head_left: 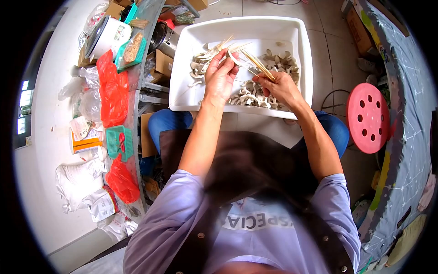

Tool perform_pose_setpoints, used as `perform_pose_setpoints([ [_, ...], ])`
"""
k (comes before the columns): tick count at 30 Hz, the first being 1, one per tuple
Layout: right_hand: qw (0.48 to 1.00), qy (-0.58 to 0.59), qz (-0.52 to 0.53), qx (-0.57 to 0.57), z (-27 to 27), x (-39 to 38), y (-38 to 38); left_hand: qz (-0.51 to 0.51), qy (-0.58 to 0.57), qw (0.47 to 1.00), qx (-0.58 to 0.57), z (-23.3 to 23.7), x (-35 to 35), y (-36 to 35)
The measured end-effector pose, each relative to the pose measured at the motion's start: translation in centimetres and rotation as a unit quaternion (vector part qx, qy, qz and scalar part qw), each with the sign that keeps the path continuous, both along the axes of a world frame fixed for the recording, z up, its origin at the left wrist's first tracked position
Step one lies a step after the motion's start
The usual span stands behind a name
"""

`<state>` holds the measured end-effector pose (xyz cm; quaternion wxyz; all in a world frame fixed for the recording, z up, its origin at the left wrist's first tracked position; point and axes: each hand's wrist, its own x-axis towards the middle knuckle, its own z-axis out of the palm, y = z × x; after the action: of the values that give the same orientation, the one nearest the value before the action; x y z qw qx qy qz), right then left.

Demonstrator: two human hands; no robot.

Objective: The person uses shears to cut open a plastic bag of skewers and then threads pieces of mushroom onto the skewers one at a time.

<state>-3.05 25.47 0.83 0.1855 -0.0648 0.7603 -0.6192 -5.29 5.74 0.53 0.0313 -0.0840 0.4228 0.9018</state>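
Observation:
Over a large white plastic tub (pixel 182 93), both my hands work close together. My left hand (pixel 220 77) pinches a pale oyster mushroom piece (pixel 234 58) between thumb and fingers. In my right hand (pixel 282 86) is a bundle of thin bamboo skewers (pixel 256 63), their ends pointing up and to the left. One skewer reaches across toward the mushroom piece at my left fingertips. Loose grey oyster mushrooms (pixel 258 97) lie heaped in the tub below and beyond my right hand. At the tub's left side, a pile of mushrooms on skewers (pixel 200 64) lies partly behind my left hand.
To the left, a metal shelf bears red plastic bags (pixel 113 91), a green basket (pixel 119 142), a white pot (pixel 107 39) and several packages. A red round stool (pixel 368 118) with holes stands on the right, beside a grey patterned cloth (pixel 388 192). My knees flank the tub.

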Motion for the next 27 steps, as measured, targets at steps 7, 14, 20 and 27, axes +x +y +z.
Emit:
perform_pose_setpoints([
  [7, 1.000, -0.001, 0.002, 0.005, 0.6, 0.2, 0.0, -0.013, 0.031, 0.999, 0.003, 0.0, -0.4, -0.2],
  [14, 0.999, -0.010, -0.028, -0.031, 0.5, 0.6, -0.7, -0.006, 0.019, 1.000, 0.024, -0.7, -0.1, 0.4],
  [20, 0.998, -0.007, -0.055, -0.030, 0.2, 0.9, -1.4, 0.029, 0.020, 0.999, 0.036, -0.5, 0.6, 1.5],
  [27, 0.998, 0.026, -0.063, 0.012, -0.1, 1.2, -1.9, 0.032, -0.023, 0.998, 0.040, -1.0, 1.0, 2.1],
])
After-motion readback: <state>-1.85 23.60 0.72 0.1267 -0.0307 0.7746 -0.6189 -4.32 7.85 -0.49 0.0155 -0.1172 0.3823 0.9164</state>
